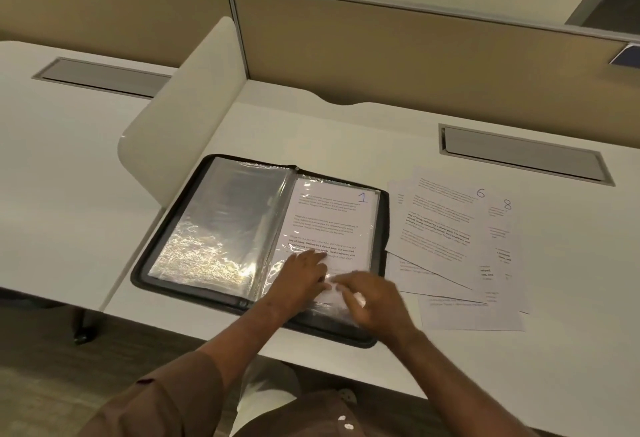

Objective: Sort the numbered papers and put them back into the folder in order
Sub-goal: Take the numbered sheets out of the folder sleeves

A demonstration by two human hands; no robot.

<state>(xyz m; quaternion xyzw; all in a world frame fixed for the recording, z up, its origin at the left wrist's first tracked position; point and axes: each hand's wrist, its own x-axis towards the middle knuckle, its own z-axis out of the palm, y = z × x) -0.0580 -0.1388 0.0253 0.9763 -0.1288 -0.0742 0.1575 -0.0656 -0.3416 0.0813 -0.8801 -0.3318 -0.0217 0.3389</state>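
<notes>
Evidently page 1 (329,225) is sleeved in the folder (381,229); left hand (304,272) presses flat, right hand (372,298) blurred, grip unclear. Next, find page 2 among the loose papers (446,229) beyond the right hand.

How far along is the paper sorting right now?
Early. Done: the sheet marked 1 sits in the first sleeve of the open folder. In hand: the left hand lies flat on that sleeve while the right hand works its lower edge, blurred. Left: the loose pile to the right, with 6 and 8 showing; its other numbers are hidden.
</notes>
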